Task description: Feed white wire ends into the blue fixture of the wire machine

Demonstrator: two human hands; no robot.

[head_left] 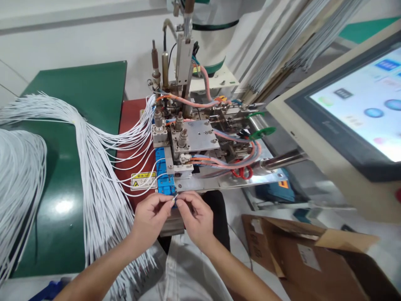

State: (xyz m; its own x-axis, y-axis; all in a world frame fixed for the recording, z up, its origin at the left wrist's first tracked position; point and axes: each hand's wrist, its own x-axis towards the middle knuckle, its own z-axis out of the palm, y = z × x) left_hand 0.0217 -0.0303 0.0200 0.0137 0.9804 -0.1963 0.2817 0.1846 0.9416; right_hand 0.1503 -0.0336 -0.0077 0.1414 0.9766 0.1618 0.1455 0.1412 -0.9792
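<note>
My left hand [150,217] and my right hand [196,217] meet at the front edge of a small machine, just below its blue fixture [164,177]. Both pinch the end of a thin white wire [174,198] between thumb and fingers. The wire end sits right at the lower lip of the blue fixture. A large bundle of white wires [100,184] drapes from the left over the green table [62,209], with several ends fanned out toward the fixture. The machine's metal head [194,138] with orange and pink hoses stands behind it.
A touchscreen panel [360,108] tilts in at the right. An open cardboard box [313,255] lies at the lower right on the floor. A yellow warning label [143,180] sits on the red base [131,117]. More white wire hangs in a bundle at the upper right [291,42].
</note>
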